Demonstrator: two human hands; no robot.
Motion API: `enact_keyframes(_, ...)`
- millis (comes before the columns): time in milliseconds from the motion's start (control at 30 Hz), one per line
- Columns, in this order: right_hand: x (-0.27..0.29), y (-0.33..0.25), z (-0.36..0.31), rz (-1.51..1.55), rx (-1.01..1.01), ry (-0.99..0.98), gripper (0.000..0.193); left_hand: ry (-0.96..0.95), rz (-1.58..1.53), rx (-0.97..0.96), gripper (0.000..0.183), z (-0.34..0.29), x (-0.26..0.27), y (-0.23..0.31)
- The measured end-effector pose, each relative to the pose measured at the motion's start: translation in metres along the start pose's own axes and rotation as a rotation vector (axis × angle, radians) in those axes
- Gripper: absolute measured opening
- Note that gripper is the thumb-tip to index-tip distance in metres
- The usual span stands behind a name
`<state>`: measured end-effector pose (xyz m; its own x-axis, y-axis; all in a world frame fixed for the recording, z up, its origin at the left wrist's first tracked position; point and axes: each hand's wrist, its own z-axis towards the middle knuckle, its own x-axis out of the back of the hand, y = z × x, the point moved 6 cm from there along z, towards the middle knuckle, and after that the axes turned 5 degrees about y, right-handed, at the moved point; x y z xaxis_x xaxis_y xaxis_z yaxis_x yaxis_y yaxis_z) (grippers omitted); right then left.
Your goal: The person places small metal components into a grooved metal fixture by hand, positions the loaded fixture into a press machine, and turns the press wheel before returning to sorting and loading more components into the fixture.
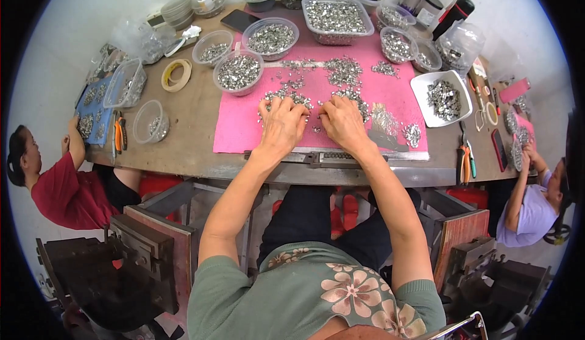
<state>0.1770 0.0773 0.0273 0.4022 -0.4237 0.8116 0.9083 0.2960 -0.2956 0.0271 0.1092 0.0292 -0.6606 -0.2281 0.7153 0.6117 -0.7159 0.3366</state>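
Observation:
My left hand [283,124] and my right hand [345,123] rest close together over a pink mat [236,134], fingers curled down and thumbs facing each other. Their fingertips are pressed together, and whatever they pinch is too small to make out. Small shiny metal pieces [344,72] lie in loose heaps just beyond and around the fingers. Right of my right hand, a flat patch of thin silvery pieces [384,119] sits beside another small heap [412,134]. A metal strip with a ridged block [336,159] runs along the mat's near edge.
Tubs of metal pieces line the back, including a large rectangular one [373,30]. A white square bowl [419,90] stands right, pliers [465,157] near the edge. Left are a tape roll [166,79] and orange-handled pliers [118,134]. One person [70,194] sits at each side.

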Motion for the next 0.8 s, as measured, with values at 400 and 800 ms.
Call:
enact_keyframes(400, 0.047, 0.005, -0.027, 0.212, -0.109, -0.005, 0.008, -0.027, 0.093, -0.083, 0.008, 0.026, -0.022, 0.0)
enact_keyframes(800, 0.061, 0.033, -0.064, 0.107, -0.127, -0.149, 0.01, -0.229, -0.268, -0.128, 0.008, -0.003, -0.013, 0.045)
